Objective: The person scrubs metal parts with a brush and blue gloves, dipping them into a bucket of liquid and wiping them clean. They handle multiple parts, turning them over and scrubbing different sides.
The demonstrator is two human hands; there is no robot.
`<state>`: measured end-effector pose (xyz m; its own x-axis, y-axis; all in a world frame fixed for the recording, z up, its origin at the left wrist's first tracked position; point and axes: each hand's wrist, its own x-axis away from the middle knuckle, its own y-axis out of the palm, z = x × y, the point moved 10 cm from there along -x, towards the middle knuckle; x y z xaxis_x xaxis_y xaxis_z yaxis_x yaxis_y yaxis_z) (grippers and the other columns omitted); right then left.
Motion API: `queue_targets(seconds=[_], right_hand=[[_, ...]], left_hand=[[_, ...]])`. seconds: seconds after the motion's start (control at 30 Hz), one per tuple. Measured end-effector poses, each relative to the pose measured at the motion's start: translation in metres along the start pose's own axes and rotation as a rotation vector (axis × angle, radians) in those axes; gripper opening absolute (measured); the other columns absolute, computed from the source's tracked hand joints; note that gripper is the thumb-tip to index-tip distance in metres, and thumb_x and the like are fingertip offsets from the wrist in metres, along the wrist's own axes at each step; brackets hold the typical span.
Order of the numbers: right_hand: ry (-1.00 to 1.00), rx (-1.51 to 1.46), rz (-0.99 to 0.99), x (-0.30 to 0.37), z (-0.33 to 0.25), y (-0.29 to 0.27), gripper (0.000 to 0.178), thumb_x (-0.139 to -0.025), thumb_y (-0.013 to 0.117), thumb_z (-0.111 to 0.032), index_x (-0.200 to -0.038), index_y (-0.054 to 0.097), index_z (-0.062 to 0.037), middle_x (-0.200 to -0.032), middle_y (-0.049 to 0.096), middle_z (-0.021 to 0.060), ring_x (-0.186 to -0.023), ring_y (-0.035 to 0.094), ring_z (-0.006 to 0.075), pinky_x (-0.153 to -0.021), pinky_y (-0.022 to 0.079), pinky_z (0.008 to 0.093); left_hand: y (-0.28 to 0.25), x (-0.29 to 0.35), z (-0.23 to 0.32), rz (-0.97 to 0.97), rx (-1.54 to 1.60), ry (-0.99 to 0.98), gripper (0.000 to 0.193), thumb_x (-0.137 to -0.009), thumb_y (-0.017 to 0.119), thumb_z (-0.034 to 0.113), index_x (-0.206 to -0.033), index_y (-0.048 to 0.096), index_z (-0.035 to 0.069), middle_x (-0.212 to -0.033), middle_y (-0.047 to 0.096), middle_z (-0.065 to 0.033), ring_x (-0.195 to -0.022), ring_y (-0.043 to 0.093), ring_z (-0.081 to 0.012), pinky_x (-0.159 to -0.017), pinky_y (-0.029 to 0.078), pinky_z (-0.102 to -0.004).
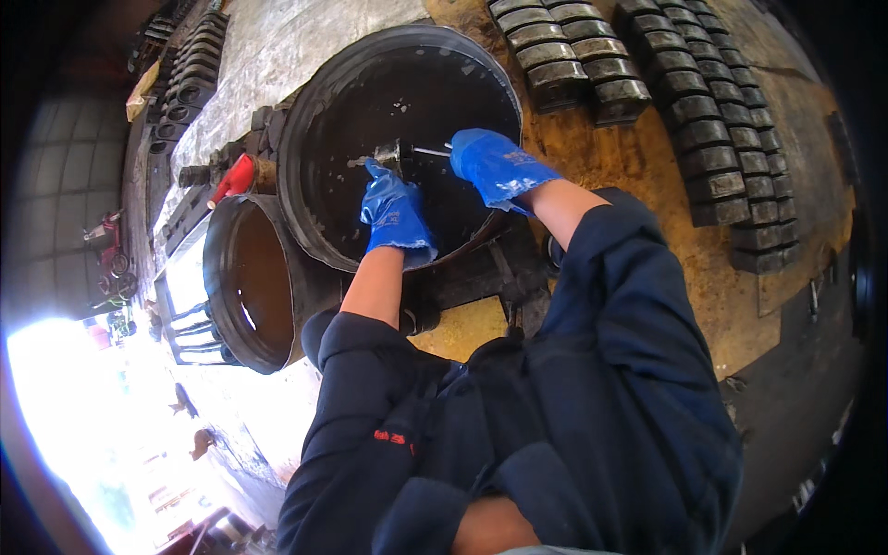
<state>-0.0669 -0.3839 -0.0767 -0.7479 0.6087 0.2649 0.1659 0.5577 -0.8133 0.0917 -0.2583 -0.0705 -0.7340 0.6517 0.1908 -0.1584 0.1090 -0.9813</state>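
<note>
Over on my left, one red vehicle (113,259) stands by the far wall, and nearer in there is a stack of ringed dark parts (196,79), too blurred at the edge for me to count. Next comes one smaller drum (212,268) of brownish liquid, with one red object (236,176) just beyond its rim. Beside it, one large round basin (301,203) holds dark liquid, and both gloved hands are over it.

The left hand (393,213) has its fingers partly curled about one dark metal piece (398,150), the index finger stretched forward along it. That piece sits over the basin, just past the left hand's palm and off to the left of the right hand, so the left is nearer. One thin pale rod (431,152) runs crosswise, its long axis nearly left to right, from the piece to the right hand (490,166), whose fingers are closed round its end.

Farther right, dark metal blocks (592,55) line a brown-stained surface (573,157): two rows, then what look like three more.
</note>
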Motion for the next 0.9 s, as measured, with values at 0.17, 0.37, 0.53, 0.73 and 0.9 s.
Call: queue_targets(seconds=[0.17, 0.37, 0.53, 0.73, 0.9], right_hand=[[0.064, -0.078, -0.126, -0.007, -0.006, 0.034, 0.029, -0.092, 0.070, -0.022, -0.114, 0.080, -0.0062, -0.118, 0.075, 0.0241, -0.111, 0.072, 0.0430, -0.095, 0.057, 0.0478], [0.002, -0.062, -0.097, -0.010, -0.041, 0.065, 0.028, -0.093, 0.067, -0.019, -0.114, 0.080, -0.0070, -0.116, 0.076, 0.0226, -0.109, 0.073, 0.0424, -0.093, 0.058, 0.0480], [0.133, 0.189, -0.263, -0.035, -0.041, 0.084, 0.026, -0.095, 0.067, -0.019, -0.115, 0.081, -0.0093, -0.118, 0.078, 0.0167, -0.108, 0.075, 0.0383, -0.091, 0.060, 0.0495], [0.284, 0.312, -0.408, -0.036, -0.037, 0.099, 0.030, -0.100, 0.065, -0.020, -0.125, 0.078, -0.0137, -0.125, 0.077, 0.0142, -0.118, 0.073, 0.0374, -0.096, 0.056, 0.0602], [0.394, 0.259, -0.429, -0.033, -0.019, 0.116, 0.033, -0.100, 0.066, -0.018, -0.131, 0.076, -0.0129, -0.133, 0.074, 0.0134, -0.121, 0.071, 0.0377, -0.100, 0.053, 0.0631]], left_hand=[[-0.003, 0.011, -0.015, -0.115, 0.027, -0.058, 0.102, -0.089, 0.073, 0.045, -0.166, 0.022, 0.003, -0.110, 0.077, -0.0249, -0.104, 0.076, -0.0401, -0.092, 0.058, -0.0492], [-0.004, 0.004, -0.066, -0.213, 0.135, -0.051, 0.101, -0.087, 0.071, 0.042, -0.168, 0.020, 0.010, -0.130, 0.070, -0.0289, -0.122, 0.069, -0.0425, -0.106, 0.053, -0.0478], [0.002, -0.005, -0.082, -0.236, 0.219, -0.036, 0.101, -0.087, 0.072, 0.046, -0.168, 0.022, 0.011, -0.133, 0.069, -0.0287, -0.123, 0.068, -0.0427, -0.106, 0.053, -0.0473], [0.012, -0.011, -0.105, -0.226, 0.366, -0.026, 0.102, -0.087, 0.072, 0.049, -0.168, 0.024, 0.011, -0.139, 0.065, -0.0286, -0.129, 0.065, -0.0420, -0.110, 0.051, -0.0463], [0.010, -0.013, -0.104, -0.283, 0.369, -0.090, 0.103, -0.086, 0.071, 0.049, -0.168, 0.024, 0.009, -0.142, 0.064, -0.0284, -0.130, 0.064, -0.0413, -0.110, 0.050, -0.0457]])
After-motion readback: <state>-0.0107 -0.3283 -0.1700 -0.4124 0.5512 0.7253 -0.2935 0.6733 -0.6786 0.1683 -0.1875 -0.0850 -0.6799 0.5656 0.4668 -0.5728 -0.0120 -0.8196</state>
